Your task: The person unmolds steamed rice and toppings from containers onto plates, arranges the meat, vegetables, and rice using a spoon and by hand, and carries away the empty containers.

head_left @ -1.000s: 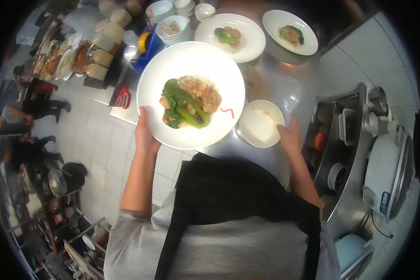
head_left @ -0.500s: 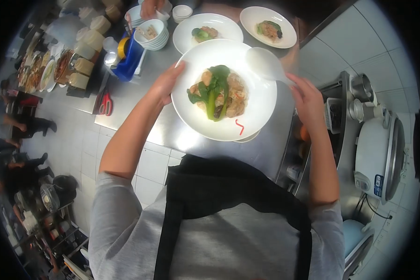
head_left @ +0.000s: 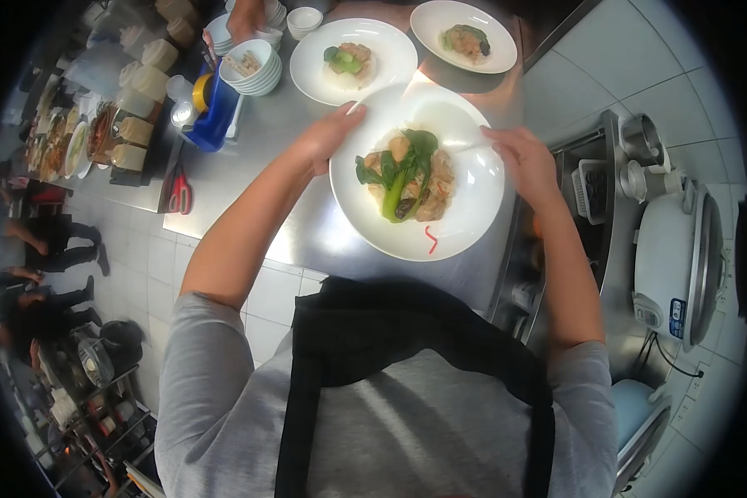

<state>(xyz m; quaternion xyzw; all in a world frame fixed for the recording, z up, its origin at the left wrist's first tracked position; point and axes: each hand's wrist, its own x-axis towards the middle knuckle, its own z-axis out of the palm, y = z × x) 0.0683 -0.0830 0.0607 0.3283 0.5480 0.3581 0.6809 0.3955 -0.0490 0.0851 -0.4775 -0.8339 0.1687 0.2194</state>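
A large white plate [head_left: 361, 212] holds rice, meat pieces and green leafy vegetable [head_left: 402, 174], with a small red mark near its front rim. My left hand [head_left: 332, 139] grips the plate's upper left rim, thumb over the edge. At the upper right rim, my right hand [head_left: 519, 158] pinches the handle of a white spoon [head_left: 441, 120], whose pale bowl lies over the plate's far part and blends with it. Two more plates stand behind on the steel counter, one [head_left: 307, 70] at centre and one [head_left: 502, 54] at right, both with similar food.
Stacked bowls [head_left: 257, 81] stand at the back left, where another person's hand [head_left: 245, 18] reaches in. Beside them are a blue container [head_left: 213, 120] and red scissors [head_left: 181, 195]. Sauce bottles line the left. Right of the steel counter [head_left: 299, 220] are a shelf and a large cooker [head_left: 664, 257].
The held plate has moved right across my view. My right hand has left the small white bowl, now out of sight, and holds the spoon. Another person's hand has appeared by the bowls.
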